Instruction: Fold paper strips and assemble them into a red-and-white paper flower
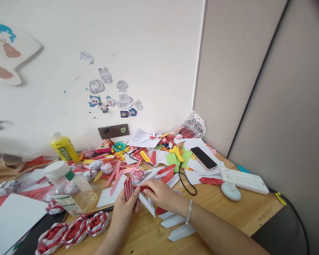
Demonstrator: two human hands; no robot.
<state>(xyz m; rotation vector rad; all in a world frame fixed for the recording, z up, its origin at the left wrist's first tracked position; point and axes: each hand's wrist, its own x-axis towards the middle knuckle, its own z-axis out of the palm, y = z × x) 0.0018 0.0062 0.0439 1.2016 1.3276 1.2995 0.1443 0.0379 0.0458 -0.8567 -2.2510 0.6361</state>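
Head view: reaching inward over the surface (138, 239), the left hand (127, 206) grips striped folded paper (128, 188) while the right hand (158, 194) pinches red paper (143, 188) just beside it; whether these join is hidden. Three striped rosettes (76, 231) sit lower left, near one jar (69, 189); one phone (203, 158) lies right.

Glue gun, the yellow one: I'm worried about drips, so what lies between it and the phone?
In the head view, green paper lies between the glue gun and the phone, with white paper showing beside the phone.
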